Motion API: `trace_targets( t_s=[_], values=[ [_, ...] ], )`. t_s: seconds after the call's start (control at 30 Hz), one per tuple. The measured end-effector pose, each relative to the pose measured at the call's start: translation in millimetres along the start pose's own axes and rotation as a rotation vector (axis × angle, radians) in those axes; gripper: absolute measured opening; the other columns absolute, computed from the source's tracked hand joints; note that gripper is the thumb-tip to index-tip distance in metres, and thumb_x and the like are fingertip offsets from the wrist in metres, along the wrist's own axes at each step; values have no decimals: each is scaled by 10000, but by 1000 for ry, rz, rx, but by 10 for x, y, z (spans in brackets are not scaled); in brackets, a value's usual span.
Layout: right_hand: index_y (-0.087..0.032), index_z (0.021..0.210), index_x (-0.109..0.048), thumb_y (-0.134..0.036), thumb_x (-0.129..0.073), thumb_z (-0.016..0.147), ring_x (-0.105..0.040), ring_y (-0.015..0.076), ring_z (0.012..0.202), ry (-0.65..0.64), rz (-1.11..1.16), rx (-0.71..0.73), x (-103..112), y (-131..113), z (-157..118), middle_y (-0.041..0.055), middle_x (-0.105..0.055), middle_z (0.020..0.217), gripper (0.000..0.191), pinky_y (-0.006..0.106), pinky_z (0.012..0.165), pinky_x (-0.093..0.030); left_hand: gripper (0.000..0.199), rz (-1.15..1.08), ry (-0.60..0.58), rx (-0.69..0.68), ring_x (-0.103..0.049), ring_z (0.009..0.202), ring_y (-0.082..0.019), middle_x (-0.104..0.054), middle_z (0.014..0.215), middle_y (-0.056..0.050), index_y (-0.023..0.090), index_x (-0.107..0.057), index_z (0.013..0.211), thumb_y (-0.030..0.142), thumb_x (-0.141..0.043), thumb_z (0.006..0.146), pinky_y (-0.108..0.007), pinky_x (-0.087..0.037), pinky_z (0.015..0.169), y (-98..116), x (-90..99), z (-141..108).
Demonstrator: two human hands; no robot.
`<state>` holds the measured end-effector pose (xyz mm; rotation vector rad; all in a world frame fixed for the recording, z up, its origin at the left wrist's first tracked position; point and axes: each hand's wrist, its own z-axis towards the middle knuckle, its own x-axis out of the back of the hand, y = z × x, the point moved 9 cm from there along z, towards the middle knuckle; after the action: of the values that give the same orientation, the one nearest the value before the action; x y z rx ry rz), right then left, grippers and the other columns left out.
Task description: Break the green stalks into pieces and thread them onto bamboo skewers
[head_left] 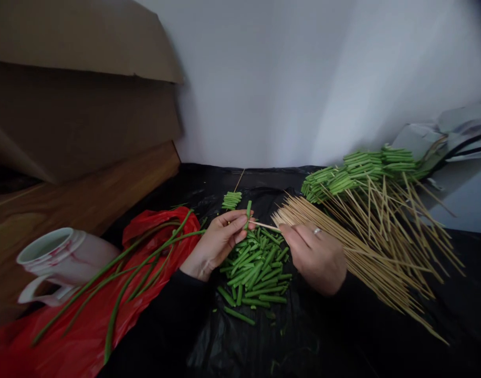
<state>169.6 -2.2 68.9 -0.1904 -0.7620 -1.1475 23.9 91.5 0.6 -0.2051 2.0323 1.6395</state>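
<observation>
Inside the black plastic sheet's [295, 353] edges, left hand [220, 237] pinches short green cylindrical stem [249, 209], right hand [318, 258] grips slim tan wooden skewer [266, 226]; off-centre pressure could split stem.

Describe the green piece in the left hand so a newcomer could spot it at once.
Start at the pale wall and drop to the heap of cut green pieces on the black plastic. At the heap's far edge, the left hand pinches the green piece. It stands nearly upright, the skewer in the right hand reaching to it, while the heaped pieces lie loose.
</observation>
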Motion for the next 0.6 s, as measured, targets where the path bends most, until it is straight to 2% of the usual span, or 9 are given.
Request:
trace_targets(
  t_s=[0.1, 0.23, 0.6],
  values=[
    [-174, 1085, -704, -164, -523, 942, -537, 167, 605, -13, -27, -8, -31, -1, -91, 33, -640, 670, 231, 333, 558, -312, 196, -5, -2, 23, -689, 725, -98, -745, 842, -60, 124, -770, 927, 145, -800, 734, -133, -554, 616, -31, -11, -13],
    [-191, 1096, -713, -141, -523, 924, -497, 158, 550, -17, -35, -48, -32, 19, -103, 26, -635, 658, 261, 337, 551, -297, 198, 7, 3, 30, -680, 728, -101, -741, 823, -62, 131, -775, 935, 171, -799, 743, -156, -556, 645, -42, -1, -14],
    [-203, 1107, -718, -157, -462, 956, -544, 158, 562, -42, 10, -89, -56, 25, -93, 32, -672, 684, 300, 324, 547, -327, 262, 34, -37, 7, -628, 683, -75, -732, 790, -44, 129, -787, 924, 237, -843, 692, -157, -501, 631, -52, -46, -11]
  ],
)
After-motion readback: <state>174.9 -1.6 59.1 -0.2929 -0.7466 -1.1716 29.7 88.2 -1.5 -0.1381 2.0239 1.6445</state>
